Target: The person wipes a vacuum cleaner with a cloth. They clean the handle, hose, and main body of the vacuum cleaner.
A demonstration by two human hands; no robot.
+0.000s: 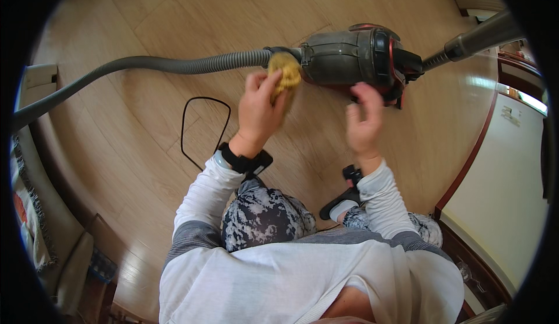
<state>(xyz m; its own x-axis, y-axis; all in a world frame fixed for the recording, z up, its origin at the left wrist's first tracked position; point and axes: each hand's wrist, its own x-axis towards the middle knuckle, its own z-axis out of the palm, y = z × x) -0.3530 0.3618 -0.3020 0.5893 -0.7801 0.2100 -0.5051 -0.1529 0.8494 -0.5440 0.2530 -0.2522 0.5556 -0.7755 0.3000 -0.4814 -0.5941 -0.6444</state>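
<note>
A canister vacuum cleaner [343,57] with a dark see-through dust container and red trim lies on the wooden floor. My left hand [264,99] grips a yellow cloth [284,74], which is in front of the joint between the ribbed grey hose [174,64] and the canister; whether they touch is not clear. Just below the canister's right part is my right hand [367,116], fingers curled and blurred, with nothing seen in it. From the canister's right end a ribbed piece leads to a dark tube [480,35].
A black cord [182,125] loops on the wooden floor [144,158] at the left of my knees. A sofa [56,166] with a fringed cover stands at the far left. On the right is a pale panel [502,149] with a dark red edge. My slippered foot [343,204] is below my right hand.
</note>
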